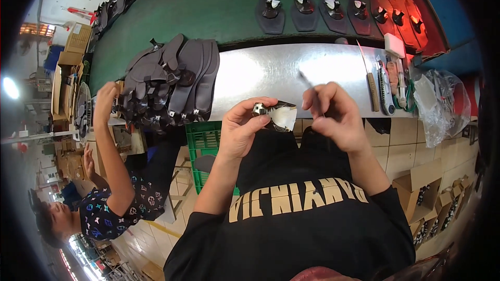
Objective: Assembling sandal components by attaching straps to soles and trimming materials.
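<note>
Pinched in my left hand is a small glossy dark shoe upper, its white lining facing up. My right hand is curled round a thin dark stick-like tool, blurred by motion; its exact kind does not show. The tool's lower part is hidden by the fingers, just right of the upper. Both hands are in front of the near edge of a shiny metal worktop. On the worktop to the left lies a heap of dark sandal soles with glossy straps.
Beyond the worktop, a green conveyor belt carries a row of sandals, some under red light. A utility knife, a wooden-handled tool and a plastic bag lie right. A co-worker reaches toward the heap from the left.
</note>
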`<state>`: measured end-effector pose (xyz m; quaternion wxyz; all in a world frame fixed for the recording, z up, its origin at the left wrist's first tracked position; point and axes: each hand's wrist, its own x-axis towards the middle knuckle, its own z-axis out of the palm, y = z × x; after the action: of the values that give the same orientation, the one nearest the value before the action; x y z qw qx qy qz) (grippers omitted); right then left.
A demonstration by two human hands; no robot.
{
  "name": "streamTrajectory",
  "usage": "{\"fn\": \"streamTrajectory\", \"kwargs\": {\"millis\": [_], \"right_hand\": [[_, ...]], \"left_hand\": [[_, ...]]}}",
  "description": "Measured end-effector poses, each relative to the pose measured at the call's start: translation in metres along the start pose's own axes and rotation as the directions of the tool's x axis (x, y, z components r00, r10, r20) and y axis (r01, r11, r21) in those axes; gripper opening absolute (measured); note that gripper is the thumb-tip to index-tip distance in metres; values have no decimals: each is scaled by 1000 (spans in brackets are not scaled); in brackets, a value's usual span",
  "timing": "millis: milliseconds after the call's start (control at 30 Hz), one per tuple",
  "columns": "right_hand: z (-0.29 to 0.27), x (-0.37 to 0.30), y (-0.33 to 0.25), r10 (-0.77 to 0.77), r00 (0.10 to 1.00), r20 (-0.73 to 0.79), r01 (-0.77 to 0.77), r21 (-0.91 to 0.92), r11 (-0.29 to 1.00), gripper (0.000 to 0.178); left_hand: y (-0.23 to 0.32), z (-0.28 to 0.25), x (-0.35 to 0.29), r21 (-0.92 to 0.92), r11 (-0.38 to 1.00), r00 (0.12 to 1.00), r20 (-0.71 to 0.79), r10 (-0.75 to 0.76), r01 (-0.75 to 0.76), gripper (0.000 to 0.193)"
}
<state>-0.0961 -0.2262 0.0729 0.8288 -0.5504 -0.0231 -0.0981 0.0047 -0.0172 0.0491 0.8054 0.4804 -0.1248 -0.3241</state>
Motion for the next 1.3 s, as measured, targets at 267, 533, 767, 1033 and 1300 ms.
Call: {"fn": "streamTrajectory", "kwargs": {"millis": [267, 533, 767, 1033, 1300], "right_hand": [[19, -22, 3, -111, 993, 50, 118, -608, 785, 49], [19, -22, 5, -144, 988, 58, 149, -607, 781, 45], [17, -22, 5, -134, 989, 59, 141, -623, 770, 45], [15, -22, -2, -97, 982, 160, 186, -761, 621, 46], [14, -20, -9, 61, 979, 193, 137, -852, 505, 56]], "left_hand": [[4, 1, -10, 50, 998, 999, 10, 49, -49, 33], [0, 0, -11, 75, 996, 998, 8, 55, -56, 33], [0, 2, -11, 71, 995, 998, 10, 66, -67, 31], [-3, 0, -13, 218, 968, 990, 91, 110, -128, 33], [-4, -12, -15, 362, 900, 964, 191, 183, -243, 32]]}}
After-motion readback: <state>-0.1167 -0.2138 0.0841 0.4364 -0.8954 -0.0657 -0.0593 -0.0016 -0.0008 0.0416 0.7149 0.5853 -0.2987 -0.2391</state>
